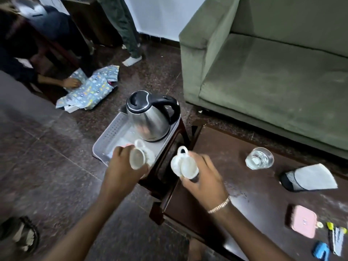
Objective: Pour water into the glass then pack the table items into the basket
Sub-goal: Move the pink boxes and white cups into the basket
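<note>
A: What's in shot?

B: Two bare hands, a white cup in each. Left hand [124,166] wraps its fingers round a white teacup [139,157], tipped on its side, mouth toward the lens, over the near end of the grey basket [107,136]. Can't tell if the cup touches the basket floor.

A: And the other?

B: Right hand [203,176], bracelet [219,205] at the wrist, grips a second white teacup [185,165], also tilted, handle up. It hangs over the gap btwn the basket's stool and the dark wooden table [235,194].

A: Kettle?

B: Steel kettle [150,117] w/ black lid and handle stands upright at the basket's far end.

A: Still on the table?

B: Glass [259,158] w/ water in it, upright, near the far edge. Just beside it a folded white cloth lying on black mesh [310,178]. Nearer the lens: pink pouch [301,221], blue clip-like item [321,251], small striped item w/ yellow ends [336,236], blurred.

A: Background?

B: Green sofa [273,63] behind the table. Far left, another person leans over patterned wrapping paper [90,89] on the floor.
</note>
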Demonstrator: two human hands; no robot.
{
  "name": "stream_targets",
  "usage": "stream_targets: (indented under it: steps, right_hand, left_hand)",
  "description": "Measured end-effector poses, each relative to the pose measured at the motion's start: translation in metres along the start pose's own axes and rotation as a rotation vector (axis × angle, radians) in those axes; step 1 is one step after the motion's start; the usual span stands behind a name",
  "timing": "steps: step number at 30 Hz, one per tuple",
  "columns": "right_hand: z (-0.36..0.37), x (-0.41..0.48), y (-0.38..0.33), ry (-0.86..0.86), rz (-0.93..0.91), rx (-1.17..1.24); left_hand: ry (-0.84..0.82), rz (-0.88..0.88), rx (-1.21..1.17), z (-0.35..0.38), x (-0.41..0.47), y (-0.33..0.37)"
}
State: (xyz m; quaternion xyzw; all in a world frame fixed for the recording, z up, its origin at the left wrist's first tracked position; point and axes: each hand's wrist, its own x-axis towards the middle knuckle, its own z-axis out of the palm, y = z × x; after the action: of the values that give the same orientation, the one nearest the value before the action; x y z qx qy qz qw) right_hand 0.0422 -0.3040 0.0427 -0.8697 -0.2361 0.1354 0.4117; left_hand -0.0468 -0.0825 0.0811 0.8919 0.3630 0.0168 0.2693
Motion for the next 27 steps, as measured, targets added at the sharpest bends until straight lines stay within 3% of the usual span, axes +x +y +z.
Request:
stream_targets:
  steps: [6,14,27]
  right_hand:
    - [0.055,0.072,-0.055,0.027,-0.046,0.018]
    - [0.115,0.109,-0.059,0.162,0.043,-0.493]
    - [0.144,0.114,-0.049,0.108,0.082,-0.561]
  left_hand:
    - [0.055,-0.091,0.087,-0.029,0.078,-0.039]
    - [0.019,-0.162,0.074,-0.011,0.147,-0.069]
    - [-0.093,-0.136,0.156,0.020,0.174,-0.073]
